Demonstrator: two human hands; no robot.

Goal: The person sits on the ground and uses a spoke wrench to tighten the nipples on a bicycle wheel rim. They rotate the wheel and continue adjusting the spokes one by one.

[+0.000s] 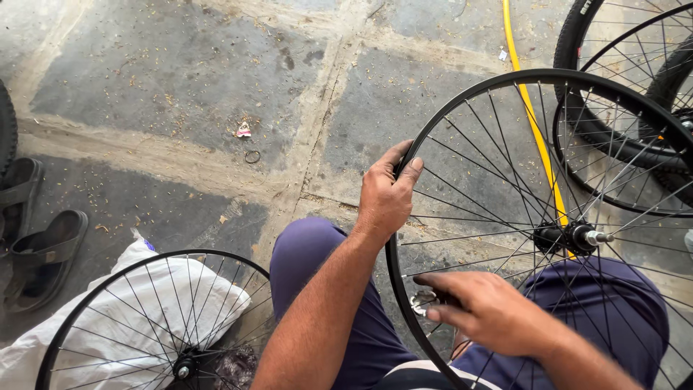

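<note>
A black bicycle wheel rim (505, 76) with thin spokes and a hub (574, 236) stands upright between my knees. My left hand (386, 195) grips the rim's left side, thumb over the edge. Lower down, my right hand (484, 307) pinches a small metal tool at a spoke near the rim's lower left. My legs in purple trousers lie under the wheel.
A second bare wheel (155, 321) lies at lower left over a white sack (108, 339). More wheels with tyres (628, 108) sit at upper right, a yellow hose (530, 115) runs past them. Dark sandals (40, 249) rest at left. A small ring (252, 156) lies on the stone floor.
</note>
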